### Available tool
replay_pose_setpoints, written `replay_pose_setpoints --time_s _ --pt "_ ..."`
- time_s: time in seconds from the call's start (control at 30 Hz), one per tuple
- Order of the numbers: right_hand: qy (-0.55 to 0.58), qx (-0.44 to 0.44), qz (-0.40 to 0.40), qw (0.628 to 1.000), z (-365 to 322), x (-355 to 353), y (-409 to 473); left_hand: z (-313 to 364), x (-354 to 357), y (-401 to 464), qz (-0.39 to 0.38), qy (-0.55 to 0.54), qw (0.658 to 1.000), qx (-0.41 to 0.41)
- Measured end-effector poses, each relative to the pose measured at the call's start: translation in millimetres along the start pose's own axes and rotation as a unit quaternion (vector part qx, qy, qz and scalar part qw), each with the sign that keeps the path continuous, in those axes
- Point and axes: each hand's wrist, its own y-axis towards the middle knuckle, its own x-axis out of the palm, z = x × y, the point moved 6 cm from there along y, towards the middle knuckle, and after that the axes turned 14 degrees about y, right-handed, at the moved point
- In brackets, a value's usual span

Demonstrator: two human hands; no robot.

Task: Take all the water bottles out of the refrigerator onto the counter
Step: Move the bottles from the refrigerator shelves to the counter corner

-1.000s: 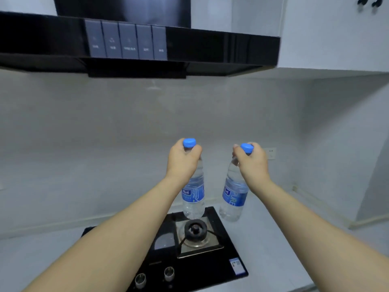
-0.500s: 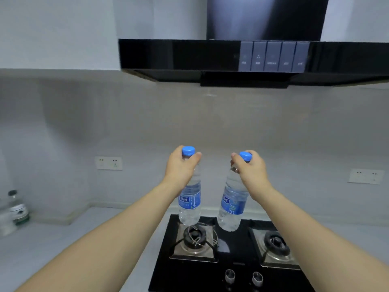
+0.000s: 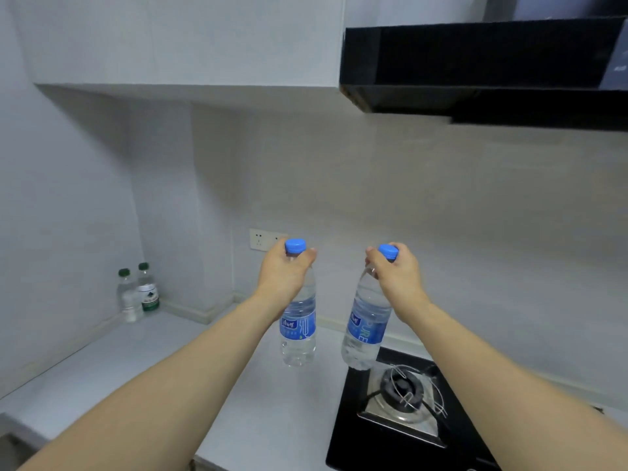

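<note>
Grey counter (image 3: pixel 112 375) (two green-capped bottles (image 3: pixel 137 294) cornered) beside black stove (image 3: pixel 401 423).

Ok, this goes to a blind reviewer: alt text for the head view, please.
Two bare hands each hold a blue-capped water bottle by the neck above a grey counter: left hand with left bottle, right hand with right bottle. A gas hob sits right; two green-capped bottles stand in the corner.
</note>
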Motion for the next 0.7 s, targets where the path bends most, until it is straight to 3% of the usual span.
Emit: replay_pose_setpoints --time_s 0.7 --pt "0.025 -0.003 -0.112 0.993 112 197 149 -107 -63 179 0.065 0.045 0.996 -0.051"
